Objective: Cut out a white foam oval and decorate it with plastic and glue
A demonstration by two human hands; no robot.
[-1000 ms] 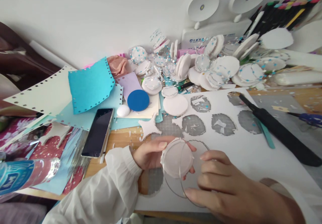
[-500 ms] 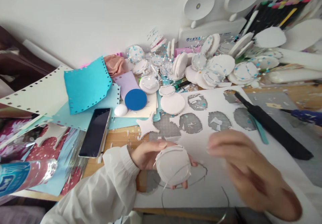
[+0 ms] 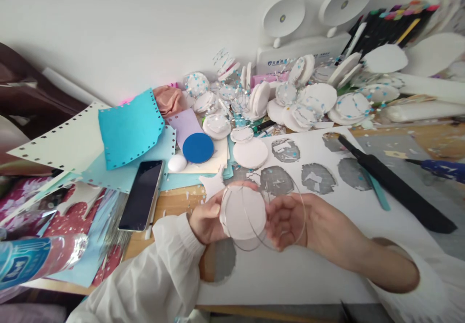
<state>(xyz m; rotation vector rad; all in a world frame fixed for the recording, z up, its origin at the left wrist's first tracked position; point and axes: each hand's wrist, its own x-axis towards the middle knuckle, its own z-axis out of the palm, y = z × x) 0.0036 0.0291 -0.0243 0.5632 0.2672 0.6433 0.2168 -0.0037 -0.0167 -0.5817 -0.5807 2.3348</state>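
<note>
In my left hand [image 3: 208, 220] is a round white disc [image 3: 242, 211], gripped at its left edge with its flat face up. A thin wire [image 3: 304, 211] crosses the disc's face and curves out in loose loops to the right and below. My right hand [image 3: 294, 219] is at the disc's right edge, palm turned up and fingers curled in, with the wire running over it. Its fingertips are close to the disc's rim; the exact pinch on the wire is hard to see. Under both hands lies a white sheet [image 3: 290, 279] with round holes cut in it.
Behind lies a pile of white discs [image 3: 319, 95] with wires and blue beads. A phone [image 3: 141, 194], a blue disc [image 3: 198, 147] and a white star-like offcut [image 3: 212, 183] sit left. A black-handled tool [image 3: 399, 185] lies right. A bottle [image 3: 32, 260] is at lower left.
My right hand has come left and inward from the right side to the disc's edge. The disc has moved slightly up, and the wire now loops around the right hand.
</note>
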